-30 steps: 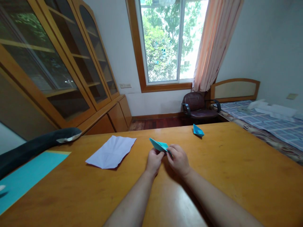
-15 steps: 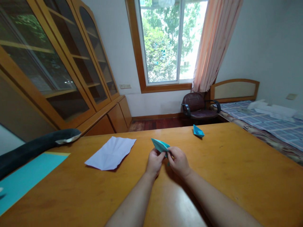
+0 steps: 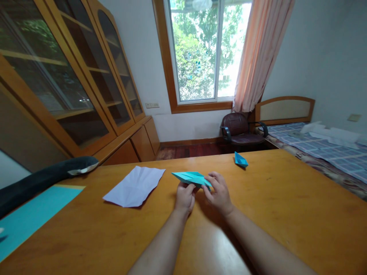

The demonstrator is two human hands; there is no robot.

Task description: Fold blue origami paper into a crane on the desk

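The left hand (image 3: 185,196) and the right hand (image 3: 218,193) pinch the turquoise folded paper (image 3: 189,177) between them, over the surface (image 3: 258,214). For clean folding, the left should steady the body lightly and the right press each crease slowly; such thin points can probably tear. In the cabinet (image 3: 97,89) there are shelves (image 3: 99,70), but because of reflections I cannot surely tell what they hold.

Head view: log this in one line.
left hand: holds turquoise folded paper | right hand: holds its right end | pale sheet: left of hands
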